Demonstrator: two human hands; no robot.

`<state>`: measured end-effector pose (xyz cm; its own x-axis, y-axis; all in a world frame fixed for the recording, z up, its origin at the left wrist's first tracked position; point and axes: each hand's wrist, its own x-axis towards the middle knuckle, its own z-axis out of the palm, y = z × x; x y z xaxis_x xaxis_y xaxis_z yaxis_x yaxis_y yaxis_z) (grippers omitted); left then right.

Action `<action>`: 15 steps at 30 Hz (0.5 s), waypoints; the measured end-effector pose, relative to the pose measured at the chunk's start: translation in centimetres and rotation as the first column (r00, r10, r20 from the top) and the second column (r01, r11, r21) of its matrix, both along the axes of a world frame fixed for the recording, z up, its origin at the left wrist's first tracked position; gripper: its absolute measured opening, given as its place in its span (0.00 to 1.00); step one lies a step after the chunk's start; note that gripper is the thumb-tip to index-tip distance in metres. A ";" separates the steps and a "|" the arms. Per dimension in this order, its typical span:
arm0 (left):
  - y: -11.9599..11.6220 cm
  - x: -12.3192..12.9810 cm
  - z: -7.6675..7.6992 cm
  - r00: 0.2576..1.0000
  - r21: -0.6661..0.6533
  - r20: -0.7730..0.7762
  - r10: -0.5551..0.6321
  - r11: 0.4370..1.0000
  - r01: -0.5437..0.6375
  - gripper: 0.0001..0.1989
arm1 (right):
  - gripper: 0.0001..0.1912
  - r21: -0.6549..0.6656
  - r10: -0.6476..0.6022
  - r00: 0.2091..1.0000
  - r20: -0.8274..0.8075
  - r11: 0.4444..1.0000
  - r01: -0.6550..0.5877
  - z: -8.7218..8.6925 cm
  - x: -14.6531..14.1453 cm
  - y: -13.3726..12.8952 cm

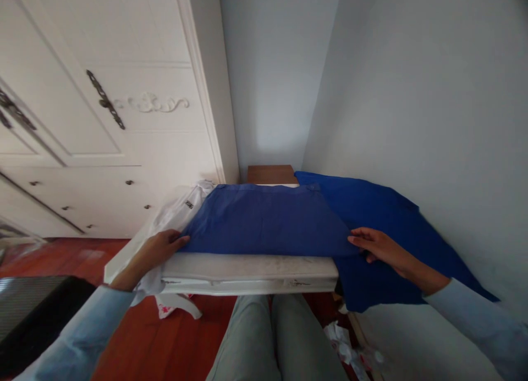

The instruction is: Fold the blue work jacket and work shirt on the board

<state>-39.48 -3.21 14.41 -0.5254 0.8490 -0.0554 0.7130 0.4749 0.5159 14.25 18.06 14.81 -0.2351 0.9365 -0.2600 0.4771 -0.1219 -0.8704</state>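
A dark blue apron-like cloth (264, 219) lies spread flat across a white table (247, 266), its near edge straight and close to the table's front. My left hand (163, 248) pinches its near left corner between thumb and fingers. At the near right corner, my right hand (377, 246) grips the same cloth with thumb and forefinger. Beneath that hand, a brighter blue cloth (383, 205) drapes over the table's right end and whatever stands beside it. White plastic or fabric (177, 210) lies bunched beside the left edge, partly under my left forearm.
A white wardrobe (165, 51) with dark handles rises at the left, and a grey wall (424, 95) closes the right side. Behind the table stands a brown box (270, 174). A black item (53, 309) sits low at the left; crumpled packaging (342, 337) lies on the floor right of my legs.
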 end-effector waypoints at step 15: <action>-5.9 5.8 -1.0 0.227 0.023 0.961 0.156 0.777 -0.629 0.06 | 0.09 -0.330 0.060 0.972 -0.229 0.934 -0.136 2.1 -3.9 4.0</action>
<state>-33.71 -9.12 13.45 -0.6122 0.6117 -0.5011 -0.5205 0.1654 0.8377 10.30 22.03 16.90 -0.4058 0.7695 -0.4932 0.3113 -0.3911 -0.8661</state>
